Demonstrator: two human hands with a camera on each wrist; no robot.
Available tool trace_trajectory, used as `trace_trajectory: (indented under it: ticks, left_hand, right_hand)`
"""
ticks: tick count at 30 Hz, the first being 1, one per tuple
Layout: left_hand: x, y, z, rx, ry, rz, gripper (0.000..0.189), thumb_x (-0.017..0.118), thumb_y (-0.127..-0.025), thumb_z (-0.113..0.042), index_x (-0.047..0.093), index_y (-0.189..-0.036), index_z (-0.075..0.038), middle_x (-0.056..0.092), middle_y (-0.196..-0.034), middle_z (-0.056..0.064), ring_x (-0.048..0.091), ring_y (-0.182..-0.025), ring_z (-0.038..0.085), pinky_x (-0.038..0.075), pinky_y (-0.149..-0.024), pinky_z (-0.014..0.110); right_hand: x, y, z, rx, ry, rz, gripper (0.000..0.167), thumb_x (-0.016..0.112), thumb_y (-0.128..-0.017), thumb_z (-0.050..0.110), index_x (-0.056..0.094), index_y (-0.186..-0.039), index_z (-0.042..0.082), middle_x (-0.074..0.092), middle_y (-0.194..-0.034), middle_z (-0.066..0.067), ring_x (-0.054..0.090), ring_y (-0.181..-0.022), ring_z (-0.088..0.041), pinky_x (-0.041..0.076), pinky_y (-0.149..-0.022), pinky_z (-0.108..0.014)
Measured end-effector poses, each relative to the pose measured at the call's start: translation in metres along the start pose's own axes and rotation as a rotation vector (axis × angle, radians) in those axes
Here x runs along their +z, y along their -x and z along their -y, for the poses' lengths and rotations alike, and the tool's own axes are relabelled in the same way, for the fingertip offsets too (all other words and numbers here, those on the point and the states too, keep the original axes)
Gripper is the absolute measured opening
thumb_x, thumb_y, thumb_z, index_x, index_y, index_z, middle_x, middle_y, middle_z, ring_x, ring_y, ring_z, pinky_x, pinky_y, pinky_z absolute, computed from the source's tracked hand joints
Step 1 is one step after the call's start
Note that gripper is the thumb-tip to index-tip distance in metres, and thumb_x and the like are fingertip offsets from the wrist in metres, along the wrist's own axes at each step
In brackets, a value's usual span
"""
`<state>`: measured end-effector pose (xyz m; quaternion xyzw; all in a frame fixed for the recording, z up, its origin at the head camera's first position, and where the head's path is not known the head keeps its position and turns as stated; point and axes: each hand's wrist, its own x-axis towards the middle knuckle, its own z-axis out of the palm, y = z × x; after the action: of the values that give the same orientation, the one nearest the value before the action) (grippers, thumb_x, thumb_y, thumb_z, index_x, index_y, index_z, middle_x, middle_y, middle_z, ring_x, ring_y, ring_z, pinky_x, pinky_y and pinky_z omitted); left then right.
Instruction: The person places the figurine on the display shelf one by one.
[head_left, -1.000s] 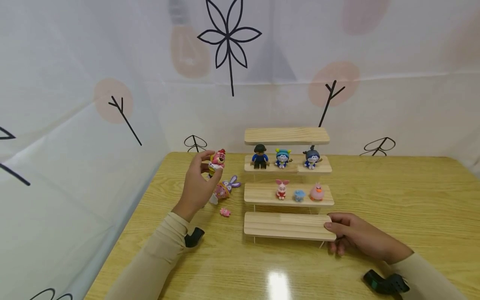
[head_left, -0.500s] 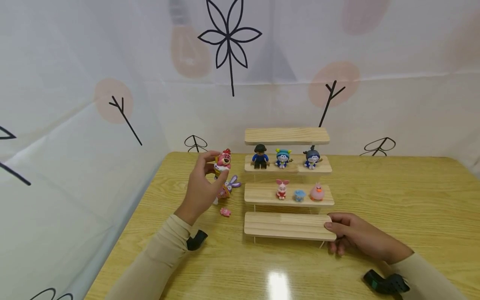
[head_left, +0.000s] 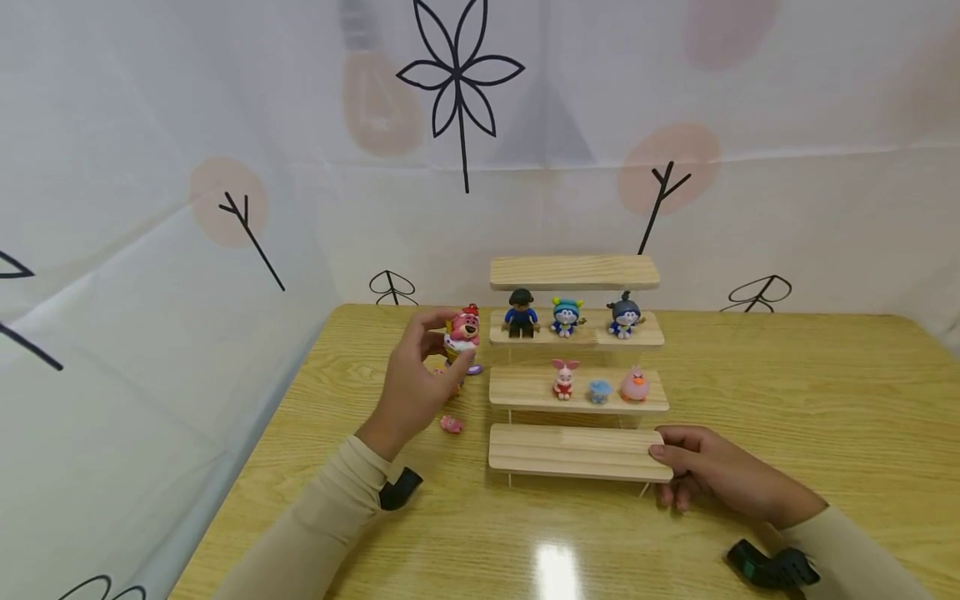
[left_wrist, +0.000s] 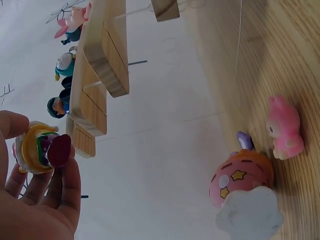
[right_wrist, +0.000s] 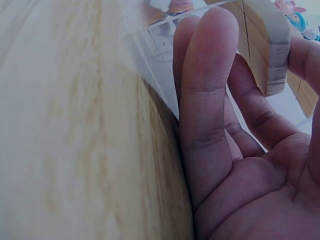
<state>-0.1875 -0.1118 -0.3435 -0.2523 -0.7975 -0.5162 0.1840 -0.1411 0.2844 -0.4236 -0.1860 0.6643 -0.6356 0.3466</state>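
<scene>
My left hand (head_left: 420, 379) holds a pink bear figurine (head_left: 463, 329) with a red top, between thumb and fingers, raised left of the tiered wooden shelf (head_left: 573, 450). In the left wrist view the figurine's yellow underside and dark red base (left_wrist: 59, 151) face the camera. With thumb on top and fingers beneath, my right hand (head_left: 727, 475) grips the right end of the lowest tier. Below the left hand a rabbit-eared figurine (left_wrist: 242, 175) lies on its side, mostly hidden in the head view. Near it lies a small pink figurine (head_left: 451, 424).
The second tier from the top bears a figure in blue (head_left: 521, 313) and two blue-hatted figurines (head_left: 566, 317). On the tier below stand a piglet figurine (head_left: 563, 380), a small blue one (head_left: 599, 391) and a pink bird (head_left: 634, 385). A patterned cloth (head_left: 555, 208) hangs behind the table.
My left hand has moved right with the bear figurine, closer to the shelf, and now covers more of the rabbit-eared figurine. The right hand has stayed on the lowest tier.
</scene>
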Motion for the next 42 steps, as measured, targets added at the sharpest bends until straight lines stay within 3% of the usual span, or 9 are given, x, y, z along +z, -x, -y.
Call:
trace_trajectory:
  ticks: [11, 22, 42]
  left_hand:
    - [0.009, 0.005, -0.011, -0.021, 0.074, 0.025, 0.054, 0.072, -0.092, -0.008, 0.043, -0.137, -0.009, 0.053, -0.128, 0.012, 0.066, -0.106, 0.023, 0.058, -0.091, 0.039]
    - [0.023, 0.006, -0.017, -0.003, 0.135, 0.053, 0.061, 0.072, -0.091, -0.005, 0.040, -0.144, -0.010, 0.051, -0.131, 0.014, 0.067, -0.107, 0.024, 0.060, -0.086, 0.028]
    - [0.042, 0.007, -0.023, -0.026, 0.166, 0.166, 0.058, 0.069, -0.093, -0.005, 0.044, -0.145, -0.009, 0.052, -0.138, 0.013, 0.064, -0.117, 0.026, 0.057, -0.093, 0.025]
  right_hand:
    - [0.000, 0.000, 0.000, -0.003, -0.002, 0.000, 0.033, 0.034, -0.111, 0.019, 0.048, -0.131, -0.002, 0.070, -0.100, -0.015, 0.070, -0.081, -0.015, 0.061, -0.069, -0.034]
    - [0.001, 0.000, 0.001, -0.002, -0.028, 0.009, 0.032, 0.033, -0.111, 0.018, 0.048, -0.131, -0.002, 0.071, -0.096, -0.012, 0.069, -0.080, -0.013, 0.061, -0.068, -0.032]
    - [0.002, -0.001, 0.000, -0.021, -0.025, 0.006, 0.032, 0.034, -0.111, 0.017, 0.047, -0.131, -0.004, 0.071, -0.095, -0.014, 0.069, -0.079, -0.014, 0.061, -0.067, -0.032]
